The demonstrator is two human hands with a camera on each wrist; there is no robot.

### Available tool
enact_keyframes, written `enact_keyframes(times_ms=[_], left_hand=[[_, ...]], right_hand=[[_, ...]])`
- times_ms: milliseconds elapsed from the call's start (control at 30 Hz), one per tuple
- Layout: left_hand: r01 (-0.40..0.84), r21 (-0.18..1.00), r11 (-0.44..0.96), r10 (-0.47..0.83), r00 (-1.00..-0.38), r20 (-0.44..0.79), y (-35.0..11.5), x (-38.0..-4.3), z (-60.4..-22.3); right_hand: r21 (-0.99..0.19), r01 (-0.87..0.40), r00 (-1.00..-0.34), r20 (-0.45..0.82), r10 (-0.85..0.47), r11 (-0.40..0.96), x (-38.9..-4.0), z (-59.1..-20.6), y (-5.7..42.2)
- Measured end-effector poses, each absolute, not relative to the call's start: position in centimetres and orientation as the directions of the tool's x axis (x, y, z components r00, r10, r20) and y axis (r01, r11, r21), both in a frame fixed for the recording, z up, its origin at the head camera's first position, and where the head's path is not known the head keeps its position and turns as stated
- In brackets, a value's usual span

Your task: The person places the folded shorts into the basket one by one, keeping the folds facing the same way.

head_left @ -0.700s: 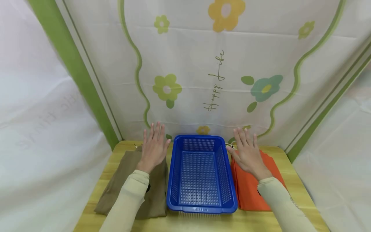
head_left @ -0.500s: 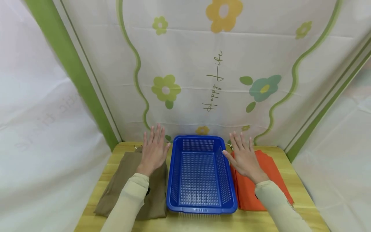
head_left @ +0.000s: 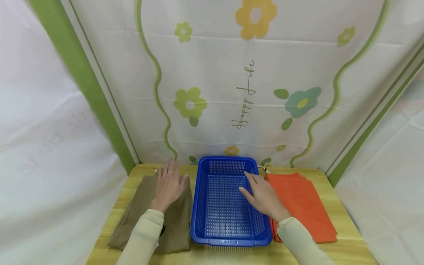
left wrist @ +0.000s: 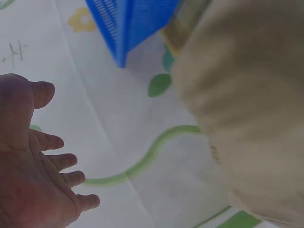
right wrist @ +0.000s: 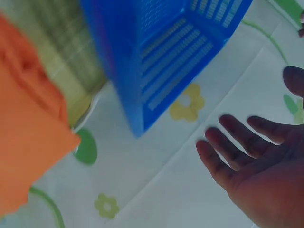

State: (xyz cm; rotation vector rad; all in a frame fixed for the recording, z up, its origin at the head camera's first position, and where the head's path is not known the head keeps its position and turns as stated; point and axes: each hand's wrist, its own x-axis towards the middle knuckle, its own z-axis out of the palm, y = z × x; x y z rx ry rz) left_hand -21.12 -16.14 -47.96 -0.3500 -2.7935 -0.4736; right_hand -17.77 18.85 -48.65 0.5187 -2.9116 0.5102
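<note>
A blue plastic basket with perforated walls stands in the middle of the table, nothing inside it. To its left lies a folded brown cloth, and to its right a folded orange cloth with a white cord at its far corner. My left hand is held above the brown cloth, fingers extended and holding nothing. Over the basket's right side hovers my right hand, its fingers loosely extended. In the right wrist view that hand has a bare palm, apart from the basket wall.
The wooden table meets a white curtain with printed flowers at its back edge. White fabric panels with green strips rise at both sides. A white cord lies behind the orange cloth.
My right hand has moved left and down, from above the orange cloth to over the basket's right side. My left hand has dropped slightly toward me. The cloths and basket stay put.
</note>
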Motion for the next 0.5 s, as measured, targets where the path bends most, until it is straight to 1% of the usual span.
enact_keyframes(times_ms=[167, 267, 400, 500], left_hand=[[0.239, 0.313, 0.919, 0.144, -0.944, 0.297, -18.0, -20.6, -49.6], [0.223, 0.321, 0.92, 0.122, -0.945, 0.305, -19.2, -20.4, -50.7], [0.202, 0.339, 0.919, 0.09, -0.944, 0.319, -20.9, -20.2, -51.9], [0.163, 0.36, 0.918, 0.058, -0.956, 0.286, -22.1, -19.9, -52.5]], right_hand=[[-0.378, -0.36, -0.933, 0.169, -0.318, 0.853, -17.1, -49.2, 16.6], [-0.415, -0.374, -0.927, 0.167, -0.335, 0.829, -16.8, -49.4, 15.2], [-0.442, -0.411, -0.911, 0.161, -0.381, 0.797, -16.4, -49.8, 13.6], [-0.449, -0.441, -0.895, 0.151, -0.42, 0.777, -16.1, -50.0, 12.5]])
